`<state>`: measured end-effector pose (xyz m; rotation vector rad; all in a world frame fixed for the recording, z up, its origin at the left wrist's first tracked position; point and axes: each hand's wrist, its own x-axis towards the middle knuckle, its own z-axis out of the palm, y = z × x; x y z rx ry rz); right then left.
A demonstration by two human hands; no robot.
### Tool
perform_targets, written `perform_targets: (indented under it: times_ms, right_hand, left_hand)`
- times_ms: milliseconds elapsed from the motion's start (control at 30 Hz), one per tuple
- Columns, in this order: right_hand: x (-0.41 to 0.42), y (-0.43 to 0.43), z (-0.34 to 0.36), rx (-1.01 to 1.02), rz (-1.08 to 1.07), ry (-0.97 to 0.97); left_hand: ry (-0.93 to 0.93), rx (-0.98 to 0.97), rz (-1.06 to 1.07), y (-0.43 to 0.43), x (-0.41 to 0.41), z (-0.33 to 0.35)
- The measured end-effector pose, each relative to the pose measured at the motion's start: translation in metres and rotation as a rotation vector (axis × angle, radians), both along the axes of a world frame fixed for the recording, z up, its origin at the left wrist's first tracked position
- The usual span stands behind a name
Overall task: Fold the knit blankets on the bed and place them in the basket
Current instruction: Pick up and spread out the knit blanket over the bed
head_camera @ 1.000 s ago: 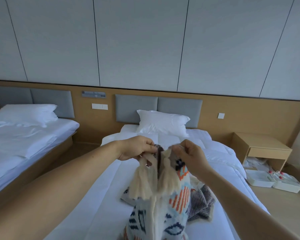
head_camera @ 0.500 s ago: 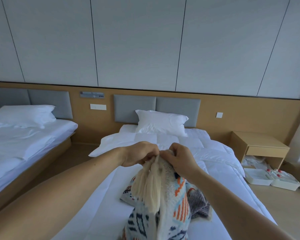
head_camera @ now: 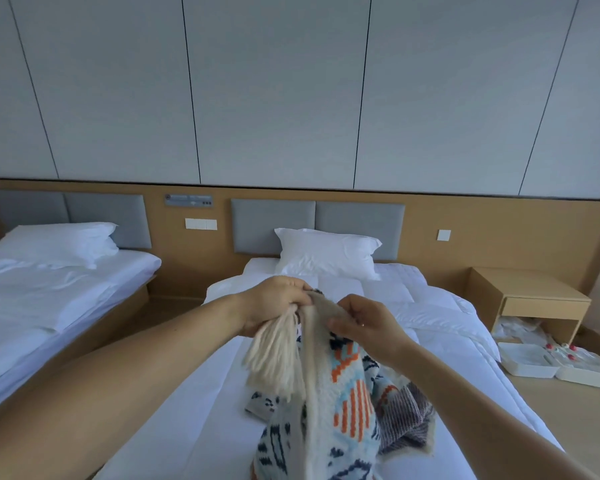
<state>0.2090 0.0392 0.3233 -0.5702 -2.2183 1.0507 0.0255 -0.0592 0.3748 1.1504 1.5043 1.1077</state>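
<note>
A patterned knit blanket [head_camera: 347, 403], cream with orange, light blue and navy shapes, hangs from both my hands over the white bed [head_camera: 201, 403]. My left hand [head_camera: 274, 304] grips its top corner, where cream tassels [head_camera: 272, 355] dangle below my fingers. My right hand [head_camera: 364, 323] pinches the cream top edge just to the right. The blanket's lower part lies bunched on the bed, showing a grey striped underside [head_camera: 406, 417]. No basket is in view.
A white pillow [head_camera: 328, 252] and folded duvet [head_camera: 413, 306] lie at the head of the bed. A second bed [head_camera: 49, 296] stands to the left. A wooden nightstand [head_camera: 527, 299] and white plastic trays [head_camera: 555, 363] on the floor are at the right.
The two tasselled corners came together and now sit in my left hand. My right hand has slid a little right along the top edge. The view tilted slightly.
</note>
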Motion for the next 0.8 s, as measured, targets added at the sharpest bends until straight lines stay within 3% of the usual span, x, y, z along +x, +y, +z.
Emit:
perform_targets:
  times_ms: [167,300,400,567,700,800]
  right_hand:
    - [-0.008,-0.014,0.035,0.099,0.047,0.106]
    - [-0.021,-0.019,0.081,0.051,0.022,0.368]
    - [-0.031,-0.023,0.098,0.011,0.075,0.504]
    - [-0.037,-0.018,0.110,-0.016,0.248,0.480]
    - [-0.035,-0.016,0.122,-0.116,0.433,0.380]
    - [-0.035,-0.019,0.120,-0.111,0.477,0.341]
  left_hand:
    - [0.241,0.099,-0.051,0.004,-0.006,0.042]
    - [0.398,0.145,-0.160,0.003,-0.019,0.107]
    - [0.594,0.276,-0.102,0.008,-0.028,0.147]
    - [1.033,0.448,0.058,0.011,-0.032,0.185]
    - [1.150,0.539,0.170,0.014,-0.034,0.191]
    - [1.101,0.563,0.205,0.016,-0.035,0.185]
